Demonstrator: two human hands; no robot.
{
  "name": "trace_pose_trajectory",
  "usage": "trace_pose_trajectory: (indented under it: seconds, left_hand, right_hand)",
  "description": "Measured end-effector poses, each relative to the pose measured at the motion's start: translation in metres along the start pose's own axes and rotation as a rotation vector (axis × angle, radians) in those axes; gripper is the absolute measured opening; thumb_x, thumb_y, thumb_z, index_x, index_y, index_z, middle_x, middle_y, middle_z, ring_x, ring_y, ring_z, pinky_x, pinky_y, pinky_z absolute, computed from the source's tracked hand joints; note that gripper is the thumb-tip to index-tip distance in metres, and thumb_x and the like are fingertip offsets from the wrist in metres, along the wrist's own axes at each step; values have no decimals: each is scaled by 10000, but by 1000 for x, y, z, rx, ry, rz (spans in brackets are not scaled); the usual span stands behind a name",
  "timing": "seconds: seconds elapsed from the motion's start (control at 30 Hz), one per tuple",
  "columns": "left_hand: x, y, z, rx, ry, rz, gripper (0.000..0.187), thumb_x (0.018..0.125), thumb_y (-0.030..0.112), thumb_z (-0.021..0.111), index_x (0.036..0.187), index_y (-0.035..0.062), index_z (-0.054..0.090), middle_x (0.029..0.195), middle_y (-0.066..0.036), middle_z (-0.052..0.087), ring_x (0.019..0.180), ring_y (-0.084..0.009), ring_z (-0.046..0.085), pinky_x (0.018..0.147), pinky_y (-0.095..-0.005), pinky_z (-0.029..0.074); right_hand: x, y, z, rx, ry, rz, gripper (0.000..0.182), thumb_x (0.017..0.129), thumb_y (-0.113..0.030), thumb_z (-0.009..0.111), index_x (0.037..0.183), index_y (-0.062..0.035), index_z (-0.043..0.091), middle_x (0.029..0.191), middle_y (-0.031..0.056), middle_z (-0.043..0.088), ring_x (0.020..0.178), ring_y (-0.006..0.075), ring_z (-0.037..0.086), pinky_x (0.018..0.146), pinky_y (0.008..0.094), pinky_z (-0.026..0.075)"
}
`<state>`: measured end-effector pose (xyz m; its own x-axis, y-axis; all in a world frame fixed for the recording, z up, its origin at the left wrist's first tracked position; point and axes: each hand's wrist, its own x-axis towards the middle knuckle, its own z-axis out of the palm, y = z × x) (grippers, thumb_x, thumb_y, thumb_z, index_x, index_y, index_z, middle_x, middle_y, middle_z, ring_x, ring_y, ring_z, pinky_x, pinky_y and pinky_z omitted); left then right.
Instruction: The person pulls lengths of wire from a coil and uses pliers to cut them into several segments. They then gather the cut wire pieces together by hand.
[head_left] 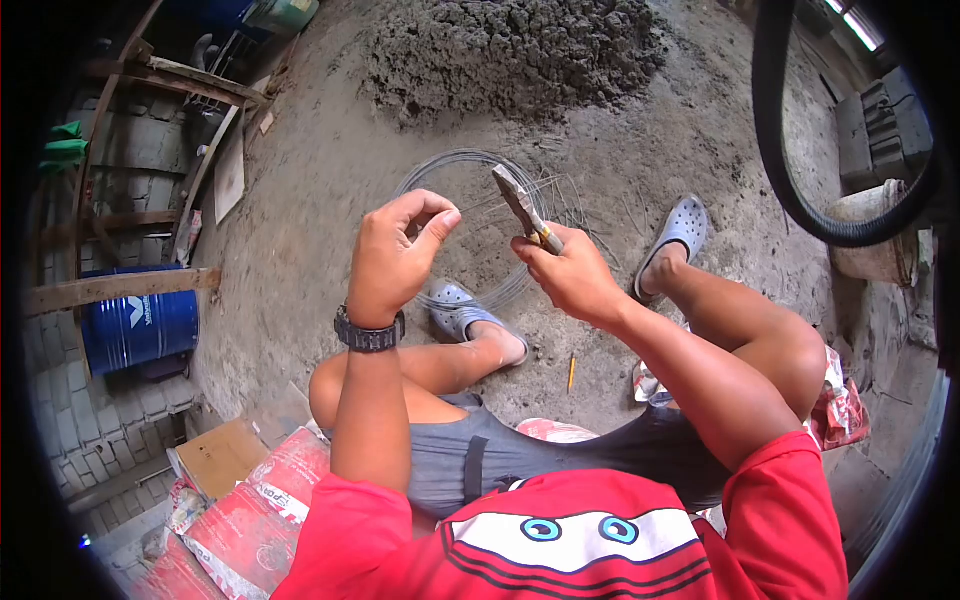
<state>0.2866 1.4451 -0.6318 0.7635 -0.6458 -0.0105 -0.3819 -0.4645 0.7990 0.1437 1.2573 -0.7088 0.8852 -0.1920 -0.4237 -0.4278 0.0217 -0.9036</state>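
Observation:
My left hand (pixel 392 250), with a dark watch at the wrist, is raised with thumb and forefinger pinched on a thin wire (pixel 484 204). The wire runs from those fingertips towards the jaws of the pliers (pixel 522 205). My right hand (pixel 575 277) is wrapped round the handles, the worn metal head pointing up and away from me. Whether the jaws grip the wire is too small to tell. Below both hands a loose coil of wire (pixel 455 158) lies on the ground, passing by my left clog (pixel 455 308). Several short wire ends (pixel 570 200) stick out at its right side.
A heap of wet grey mortar (pixel 510 55) lies ahead. A yellow pencil (pixel 571 373) is on the ground between my legs. To the left are a blue drum (pixel 140 320) and a wooden beam (pixel 125 291); red-and-white sacks (pixel 255 515) are beside me. A black strap (pixel 770 110) hangs upper right.

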Motion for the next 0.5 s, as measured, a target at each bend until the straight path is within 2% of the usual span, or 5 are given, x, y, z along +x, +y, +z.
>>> trace_pose_trajectory:
  seconds: [0.1, 0.17, 0.27, 0.4, 0.5]
  left_hand:
    - [1, -1, -2, 36, 10, -7, 135, 983, 127, 749, 953, -3, 734, 798, 5, 685, 747, -61, 605, 689, -250, 489]
    - [0, -2, -2, 61, 14, -1, 136, 982, 129, 750, 953, -3, 736, 796, 3, 688, 742, -63, 605, 685, -252, 488]
    - [2, 2, -1, 108, 19, 3, 140, 980, 134, 753, 953, -3, 740, 788, 3, 687, 730, -63, 601, 676, -253, 485]
    - [3, 3, 0, 93, 8, -16, 146, 977, 141, 757, 957, -3, 744, 777, 8, 679, 717, -56, 586, 664, -251, 477]
    - [3, 3, 0, 103, 1, -19, 137, 982, 132, 752, 969, -4, 743, 787, 12, 679, 725, -50, 579, 667, -244, 474]
  right_hand:
    - [-2, -7, -1, -63, 57, -5, 399, 1026, -376, 641, 914, 6, 667, 696, 119, 637, 676, 272, 654, 705, 456, 500]
    - [-6, -8, -4, -717, 259, -366, 455, 1045, -434, 611, 908, -5, 683, 722, 143, 695, 736, 323, 708, 743, 459, 525]
    - [-12, -39, -16, -539, -29, 10, 504, 1068, -467, 569, 870, -15, 673, 699, 160, 698, 741, 329, 733, 729, 464, 547]
    - [-5, -28, -15, -312, -97, 112, 471, 1083, -423, 566, 846, -28, 661, 630, 137, 683, 684, 276, 732, 660, 448, 556]
    - [-8, -20, -9, -107, -146, 177, 400, 1084, -378, 585, 939, -19, 686, 810, 143, 757, 659, 219, 727, 567, 381, 543]
